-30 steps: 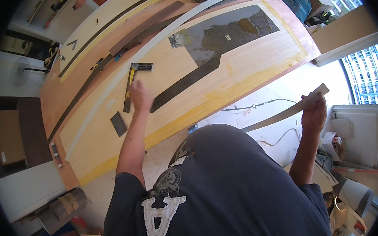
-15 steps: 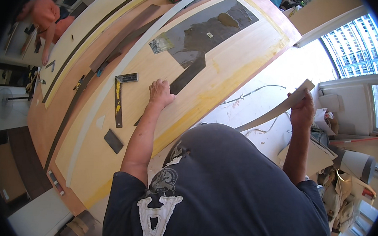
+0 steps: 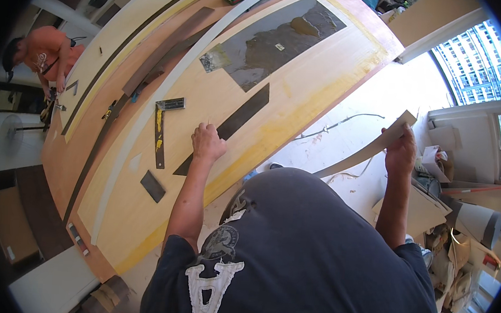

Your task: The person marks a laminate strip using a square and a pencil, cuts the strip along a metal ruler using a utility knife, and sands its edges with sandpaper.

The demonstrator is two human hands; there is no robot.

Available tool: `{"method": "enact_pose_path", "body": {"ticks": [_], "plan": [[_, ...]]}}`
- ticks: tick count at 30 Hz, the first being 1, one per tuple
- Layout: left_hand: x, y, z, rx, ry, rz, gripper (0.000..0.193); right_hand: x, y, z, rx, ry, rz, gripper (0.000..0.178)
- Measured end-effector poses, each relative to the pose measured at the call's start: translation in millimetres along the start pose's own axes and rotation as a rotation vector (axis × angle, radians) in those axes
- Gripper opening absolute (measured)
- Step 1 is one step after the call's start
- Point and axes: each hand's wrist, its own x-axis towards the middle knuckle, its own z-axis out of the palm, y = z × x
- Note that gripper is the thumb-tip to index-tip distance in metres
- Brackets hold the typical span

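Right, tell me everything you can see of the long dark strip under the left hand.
The dark strip is a long, thin, flat piece, dark brown to black, looking like veneer or laminate. It lies flat and slantwise on the pale wooden panel, its upper end near the big dark patch. The left hand rests closed on its middle, hiding part of it. A try square lies apart, to its left.

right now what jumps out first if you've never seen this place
The big pale wooden panel fills the upper middle, with a dark glued patch near its far end. The left hand rests fisted on a long dark strip beside a try square, while the right hand holds a curved thin strip over the floor.
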Motion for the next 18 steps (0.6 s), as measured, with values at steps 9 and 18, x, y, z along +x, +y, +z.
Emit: {"method": "enact_pose_path", "body": {"ticks": [9,18], "plan": [[1.3,-54.6,13.1,-0.448,0.62,-0.094,0.032,11.9,3.7,6.8,-0.048,0.006,-0.007,0.03],[59.5,-81.7,-5.9,-0.946,0.658,-0.307,0.026,5.1,0.3,48.0,-0.358,-0.047,-0.159,0.028]]}}
